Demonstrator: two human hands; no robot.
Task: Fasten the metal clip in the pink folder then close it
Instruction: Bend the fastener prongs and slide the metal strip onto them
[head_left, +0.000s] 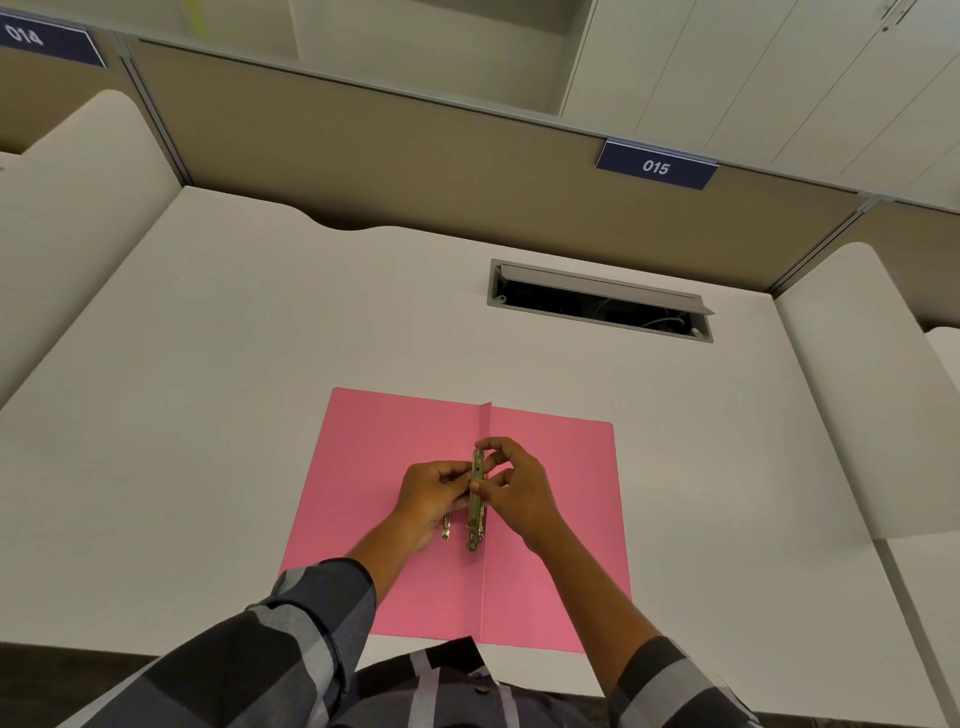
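Note:
A pink folder lies open and flat on the white desk, its spine fold running down the middle. A long brass-coloured metal clip stands along that fold. My left hand pinches the clip from the left, with a second thin metal piece showing under its fingers. My right hand pinches the clip's upper half from the right, fingertips at its top end. Both hands meet over the middle of the folder.
The white desk spreads around the folder. A grey cable hatch stands open at the back right. Beige partition walls with number plates 014 and 015 close off the back; white side dividers flank the desk.

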